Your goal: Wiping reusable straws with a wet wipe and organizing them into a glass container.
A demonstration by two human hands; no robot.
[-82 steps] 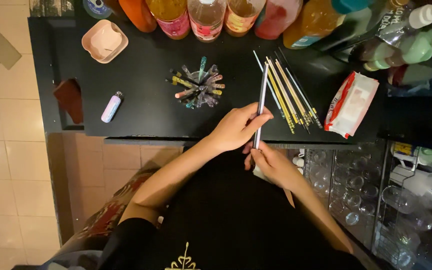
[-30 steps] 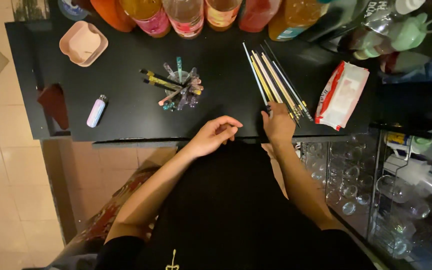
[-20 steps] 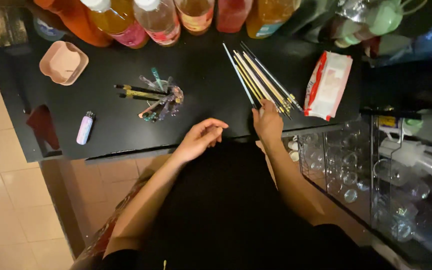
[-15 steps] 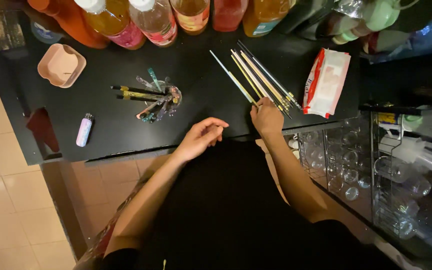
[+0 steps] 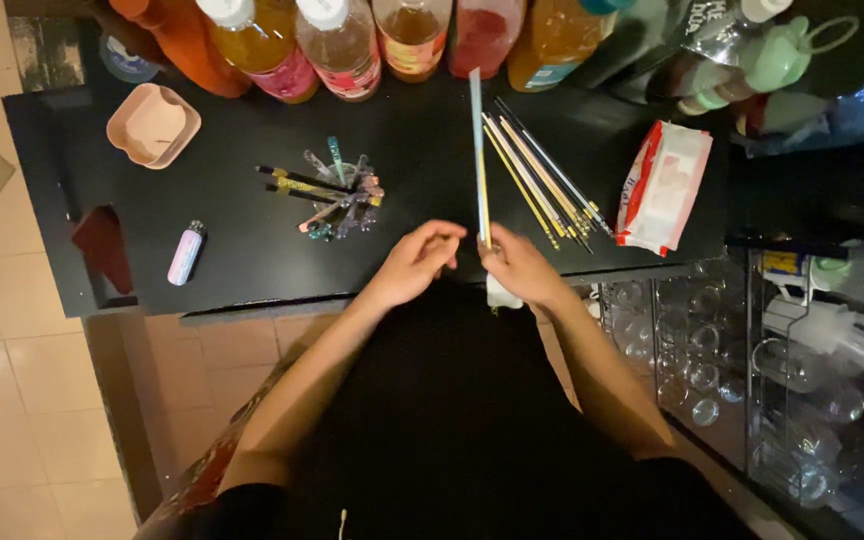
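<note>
The right hand [image 5: 522,268] pinches the near end of a long thin stick [image 5: 476,150], pale blue with a yellowish lower part, which points straight away across the black desk [image 5: 242,230] toward the bottles. The left hand [image 5: 420,258] sits just beside it with fingers loosely curled, fingertips near the stick's lower end; whether they touch it cannot be told. Something small and white [image 5: 502,294] shows under the right hand at the desk's near edge.

Right of the held stick, a bundle of sticks [image 5: 542,180] lies fanned on the desk, yellow and dark, slanting down toward the right. Beyond them lies a flat wipes pack [image 5: 664,186], white with red edges, tilted. Left of the hands a small cup [image 5: 344,190] holds short coloured pens spilling outward. Farther left lie a small pale lighter [image 5: 186,254], a pink tray [image 5: 154,124] and a dark red piece [image 5: 102,246] at the desk's left edge.

Along the far edge stands a row of bottles [image 5: 342,40] with orange, pink and amber drinks and white caps; a pale green cup [image 5: 778,56] stands at the far right. Right of the desk, a clear rack [image 5: 712,350] holds glassware.
</note>
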